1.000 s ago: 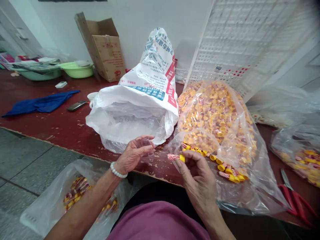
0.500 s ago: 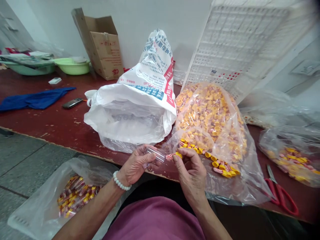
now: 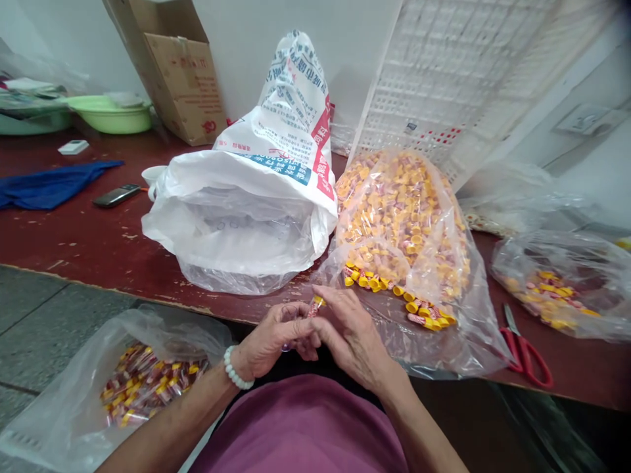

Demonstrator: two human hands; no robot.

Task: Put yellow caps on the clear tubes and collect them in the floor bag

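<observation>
Head view: hands [image 3: 351,336] on yellow-capped tube [image 3: 316,305]

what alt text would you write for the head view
A person's left hand, wearing a white bead bracelet, holds a small red-and-white tube with a yellow cap, the right hand close against it, over a worn dark red table. Beside them lies a clear plastic bag full of similar yellow-capped tubes, and another bag sits on the floor.
</observation>
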